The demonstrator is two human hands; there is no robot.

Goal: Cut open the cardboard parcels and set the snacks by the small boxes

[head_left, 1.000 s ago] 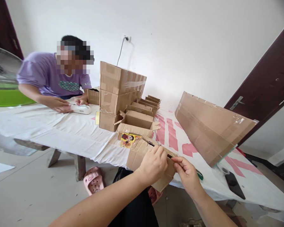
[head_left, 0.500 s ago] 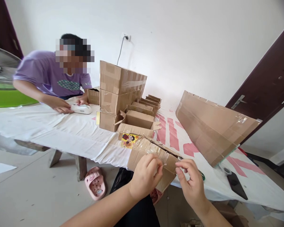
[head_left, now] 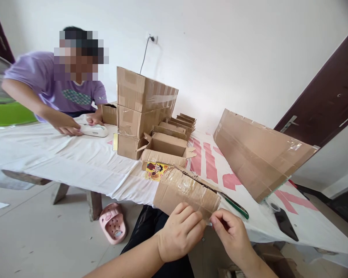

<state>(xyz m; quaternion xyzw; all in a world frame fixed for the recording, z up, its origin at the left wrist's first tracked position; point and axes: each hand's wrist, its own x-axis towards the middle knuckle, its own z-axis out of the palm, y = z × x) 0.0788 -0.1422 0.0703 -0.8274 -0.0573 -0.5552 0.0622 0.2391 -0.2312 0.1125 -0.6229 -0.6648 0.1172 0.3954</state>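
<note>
My left hand (head_left: 184, 231) is closed in front of the near lower edge of a cardboard box (head_left: 174, 193), its fingertips hidden from me. Thumb and forefinger of my right hand (head_left: 229, 231) pinch together by the box's right corner. Between the two hands shows a thin, shiny bit of what looks like clear tape. Glossy tape also covers the top of the box. A green-handled tool (head_left: 237, 208), perhaps scissors or a knife, lies just beyond my right hand, partly hidden by the box.
Stacked taped boxes (head_left: 132, 119) and an open box (head_left: 166, 148) stand beyond. A large cardboard panel (head_left: 258, 154), a tape roll (head_left: 275, 206) and a black phone (head_left: 286, 224) are at right. Across the cloth-covered table (head_left: 84, 158), a person (head_left: 78, 92) handles a white device (head_left: 94, 130).
Both hands have moved down from the top of the box to its near lower edge and closer together. The green-handled tool now shows more fully. The view has shifted slightly.
</note>
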